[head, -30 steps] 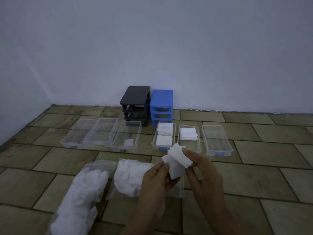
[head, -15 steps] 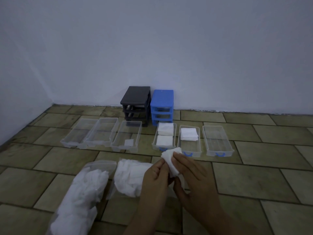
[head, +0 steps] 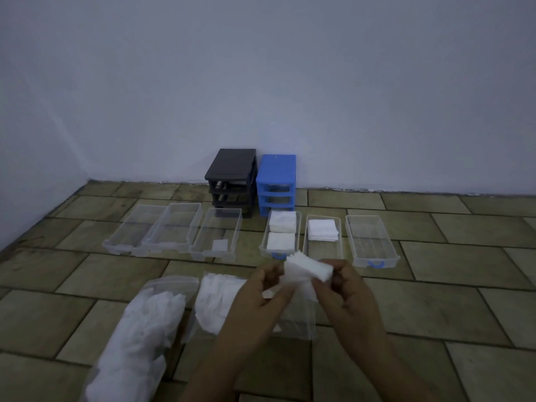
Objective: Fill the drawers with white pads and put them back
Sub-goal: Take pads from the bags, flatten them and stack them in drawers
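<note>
A stack of white pads (head: pixel 307 269) is pinched at either end between the left hand (head: pixel 261 297) and right hand (head: pixel 345 297), held above the tiled floor (head: pixel 435 303) just before the blue-handled drawers (head: pixel 372 243).

Six clear drawers in a row on the floor, before a black frame (head: pixel 232 181) and blue frame (head: pixel 277 184) at the wall. Three left drawers (head: pixel 171 230): one small pad in the third. Blue-handled drawers: first (head: pixel 280 233) two stacks, second (head: pixel 322 232) one stack, third (head: pixel 371 242) bare. Pad stack (head: pixel 307 269) held above the floor.
</note>
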